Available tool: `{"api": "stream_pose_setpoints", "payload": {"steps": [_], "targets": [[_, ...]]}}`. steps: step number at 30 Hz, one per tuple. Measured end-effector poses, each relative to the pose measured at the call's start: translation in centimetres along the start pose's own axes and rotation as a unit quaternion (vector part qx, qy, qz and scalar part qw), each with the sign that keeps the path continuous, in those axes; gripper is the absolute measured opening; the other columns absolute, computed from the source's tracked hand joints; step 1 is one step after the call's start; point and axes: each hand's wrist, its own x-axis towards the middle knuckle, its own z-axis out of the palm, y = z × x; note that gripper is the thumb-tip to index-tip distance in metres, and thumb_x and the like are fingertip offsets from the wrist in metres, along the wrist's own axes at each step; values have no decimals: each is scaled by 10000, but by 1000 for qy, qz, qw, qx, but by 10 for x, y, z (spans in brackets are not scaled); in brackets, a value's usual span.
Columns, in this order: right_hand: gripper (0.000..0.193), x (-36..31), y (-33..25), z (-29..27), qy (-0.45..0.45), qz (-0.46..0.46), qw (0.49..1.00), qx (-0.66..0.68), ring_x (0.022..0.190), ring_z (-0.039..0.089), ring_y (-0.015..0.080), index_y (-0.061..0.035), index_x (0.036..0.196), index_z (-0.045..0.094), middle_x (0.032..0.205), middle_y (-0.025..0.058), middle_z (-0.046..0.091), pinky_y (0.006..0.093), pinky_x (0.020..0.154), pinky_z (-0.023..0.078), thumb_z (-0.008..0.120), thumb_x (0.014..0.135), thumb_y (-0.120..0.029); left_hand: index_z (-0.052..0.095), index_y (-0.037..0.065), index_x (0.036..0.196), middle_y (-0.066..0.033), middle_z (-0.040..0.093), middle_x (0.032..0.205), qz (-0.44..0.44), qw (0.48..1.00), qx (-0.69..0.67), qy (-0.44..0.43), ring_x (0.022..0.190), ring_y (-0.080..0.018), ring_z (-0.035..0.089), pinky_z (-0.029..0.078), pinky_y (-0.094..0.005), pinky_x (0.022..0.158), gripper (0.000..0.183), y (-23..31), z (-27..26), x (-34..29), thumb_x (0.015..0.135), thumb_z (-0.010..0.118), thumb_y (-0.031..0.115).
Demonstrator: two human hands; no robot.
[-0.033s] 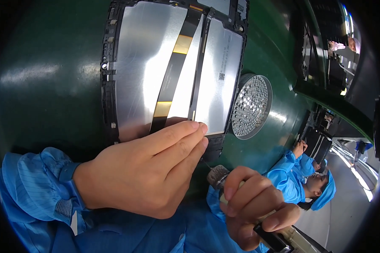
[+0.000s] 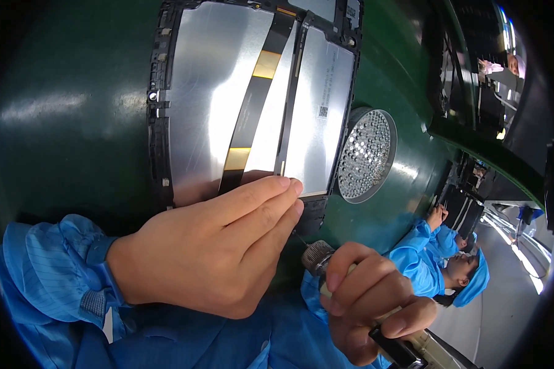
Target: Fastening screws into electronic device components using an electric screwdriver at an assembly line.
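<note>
An opened tablet (image 2: 197, 92) with silver metal plates, a black frame and a dark ribbon cable (image 2: 250, 107) with gold bands lies before me. My left hand (image 2: 209, 246) reaches across its near edge, fingers pressed together, tips on the frame beside the right-hand plate. Its thumb is hidden, as is anything small under the fingertips. Lower right, my right hand (image 2: 375, 301) is wrapped round an electric screwdriver (image 2: 318, 257) with a knurled metal collar and pale body. Its thin bit points toward the tablet's near edge, close to my left fingertips; whether it touches anything I cannot tell.
A round dish (image 2: 368, 157) of small shiny screws stands against the tablet's right side on the green tabletop (image 2: 74, 147). Farther right, a co-worker (image 2: 452, 264) in blue works at the same bench. A dark green rail (image 2: 486, 154) crosses the upper right.
</note>
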Motion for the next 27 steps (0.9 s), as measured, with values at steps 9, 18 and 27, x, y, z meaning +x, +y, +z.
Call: {"api": "stream_pose_setpoints", "payload": {"steps": [9, 18, 27], "targets": [[338, -10, 7, 33, 251, -6, 967, -45, 624, 517, 173, -120, 1092, 431, 708, 47, 506, 348, 583, 430, 659, 849, -177, 722, -18, 819, -193, 680, 980, 6, 1000, 15, -4, 1003, -312, 645, 490, -399, 943, 123, 0, 1, -6, 782, 642, 69], [316, -14, 8, 19, 127, -17, 990, -62, 604, 520, 138, -159, 1043, 418, 674, 12, 506, 321, 583, 428, 637, 821, -105, 725, -17, 838, -192, 682, 984, 19, 1000, 16, -10, 1008, -313, 644, 492, -400, 940, 125, -3, -1, -1, 792, 644, 67], [307, -13, 9, 18, 107, -23, 992, -69, 605, 525, 145, -155, 1035, 413, 685, 18, 518, 330, 587, 433, 625, 821, -94, 729, -4, 827, -186, 684, 986, 27, 999, 24, -16, 1003, -308, 648, 492, -399, 940, 116, -4, -2, -1, 797, 644, 68]]}}
